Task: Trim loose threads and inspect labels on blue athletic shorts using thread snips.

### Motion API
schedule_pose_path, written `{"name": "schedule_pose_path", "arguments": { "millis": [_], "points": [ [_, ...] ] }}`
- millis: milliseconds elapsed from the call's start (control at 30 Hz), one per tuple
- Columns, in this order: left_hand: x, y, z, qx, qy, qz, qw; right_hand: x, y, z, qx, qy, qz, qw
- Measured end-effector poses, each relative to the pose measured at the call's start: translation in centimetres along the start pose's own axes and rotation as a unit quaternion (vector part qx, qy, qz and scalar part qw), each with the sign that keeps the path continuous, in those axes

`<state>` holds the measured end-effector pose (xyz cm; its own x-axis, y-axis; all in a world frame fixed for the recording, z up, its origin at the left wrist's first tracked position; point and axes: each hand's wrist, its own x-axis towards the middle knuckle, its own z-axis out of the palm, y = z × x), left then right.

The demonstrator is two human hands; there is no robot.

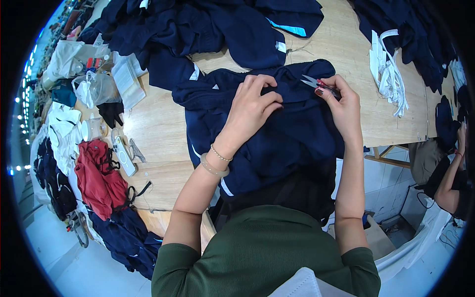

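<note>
A navy blue garment (277, 143) lies bunched over the table's near edge and hangs onto my lap. Bent fingers of my left hand (252, 101) press into its upper part and grip a fold of the cloth. My right hand (342, 101) is closed round small thread snips (311, 81) with red on the handle. Their metal blades point left, just above the fabric and slightly apart, toward my left hand. White strips show on the garment's edges.
Piled navy garments (198, 29) cover the table's far side. White fabric strips (388, 74) lie at the right. On the left are a phone (122, 156), a red garment (99, 178), papers (128, 81) and plastic bags (96, 89). Another person's arm (450, 183) shows far right.
</note>
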<state>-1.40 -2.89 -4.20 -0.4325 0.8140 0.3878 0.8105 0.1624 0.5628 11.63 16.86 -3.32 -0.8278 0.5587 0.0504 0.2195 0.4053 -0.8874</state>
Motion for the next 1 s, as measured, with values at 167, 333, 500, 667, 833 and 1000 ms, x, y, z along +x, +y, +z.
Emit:
{"name": "schedule_pose_path", "arguments": {
  "millis": [167, 333, 500, 667, 833, 1000],
  "points": [
    [0.2, -1.2, 1.1, -0.082, 0.073, -0.079, 0.991, -0.8, -1.0, 0.6, -0.023, -0.026, -0.046, 0.998],
    [0.2, -0.9, 1.1, -0.109, 0.072, -0.149, 0.98, -0.8, -2.0, 1.7, -0.106, -0.055, -0.073, 0.99],
    [0.1, -1.4, 1.1, -0.176, 0.105, -0.202, 0.958, -0.3, -1.8, 2.4, -0.144, -0.076, -0.098, 0.982],
    [0.0, -2.2, 0.8, -0.25, 0.127, -0.261, 0.924, -0.3, -1.6, 2.3, -0.132, -0.072, -0.08, 0.985],
    [0.0, -2.0, 1.1, -0.263, 0.118, -0.26, 0.922, -0.4, -1.7, 2.5, -0.121, -0.075, -0.084, 0.986],
    [0.3, -1.5, 1.0, -0.263, 0.113, -0.262, 0.922, -0.2, -1.5, 3.3, -0.132, -0.069, -0.1, 0.984]
  ]
}}
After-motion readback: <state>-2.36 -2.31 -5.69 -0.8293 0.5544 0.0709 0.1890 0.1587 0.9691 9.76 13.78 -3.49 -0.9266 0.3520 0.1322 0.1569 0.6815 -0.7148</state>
